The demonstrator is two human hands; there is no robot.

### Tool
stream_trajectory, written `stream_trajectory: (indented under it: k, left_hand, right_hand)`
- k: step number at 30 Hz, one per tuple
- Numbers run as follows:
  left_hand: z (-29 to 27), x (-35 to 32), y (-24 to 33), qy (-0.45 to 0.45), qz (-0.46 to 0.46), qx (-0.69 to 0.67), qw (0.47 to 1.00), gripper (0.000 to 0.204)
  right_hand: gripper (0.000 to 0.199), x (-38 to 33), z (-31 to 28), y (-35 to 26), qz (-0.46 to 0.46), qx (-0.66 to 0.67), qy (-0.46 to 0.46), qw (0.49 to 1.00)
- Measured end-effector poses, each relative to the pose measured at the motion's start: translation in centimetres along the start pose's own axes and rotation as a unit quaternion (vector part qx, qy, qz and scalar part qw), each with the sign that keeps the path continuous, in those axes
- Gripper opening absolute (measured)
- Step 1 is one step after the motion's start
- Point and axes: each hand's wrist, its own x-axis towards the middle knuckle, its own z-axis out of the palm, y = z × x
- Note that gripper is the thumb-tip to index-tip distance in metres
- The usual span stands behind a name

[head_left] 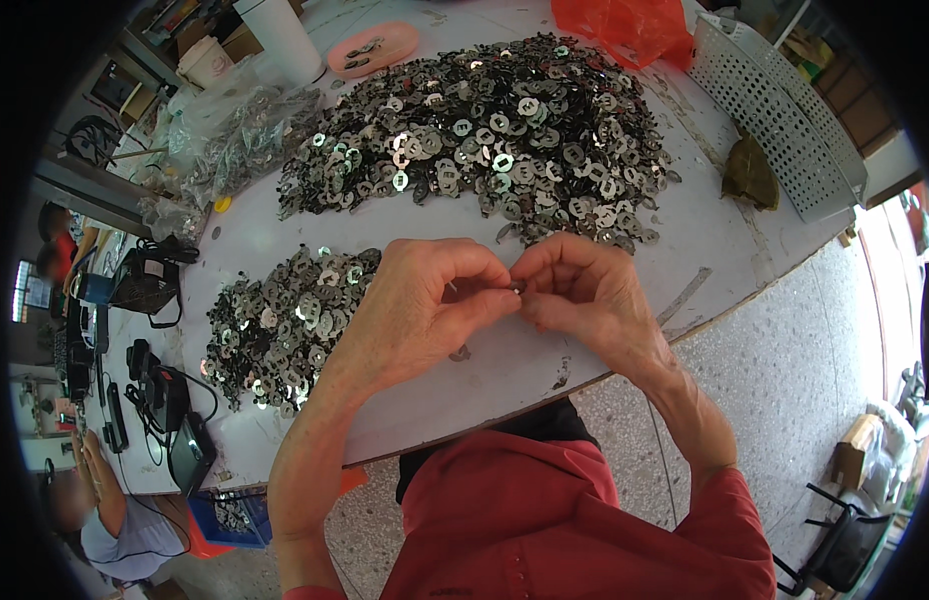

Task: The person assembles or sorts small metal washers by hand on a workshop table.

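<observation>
My left hand and my right hand meet above the white table, fingertips pinched together. Between them is a small dark metal piece, mostly covered by the fingers, so its exact shape is hard to make out. Beyond my hands spreads a large pile of small flat metal pieces with cut-out centres. A smaller pile of similar pieces lies left of my left forearm. One loose metal piece rests on the table just below my left hand.
Plastic bags of parts lie far left, near a pink dish and a white cylinder. A grey perforated basket, a red bag and a dried leaf are far right. Black adapters with cables sit left; another person is lower left.
</observation>
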Motion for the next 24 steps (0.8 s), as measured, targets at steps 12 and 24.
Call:
stream_trajectory:
  k: [12, 24]
  left_hand:
    - [-3.8, -1.2, 0.9, -0.148, 0.012, 0.316, 0.937, 0.016]
    - [-2.8, -0.9, 0.3, -0.045, 0.045, 0.314, 0.947, 0.013]
  right_hand:
    - [0.019, 1.5, -2.4, -0.4, -0.190, -0.389, 0.106, 0.895]
    - [0.011, 2.4, -2.2, 0.0, -0.238, -0.475, 0.074, 0.844]
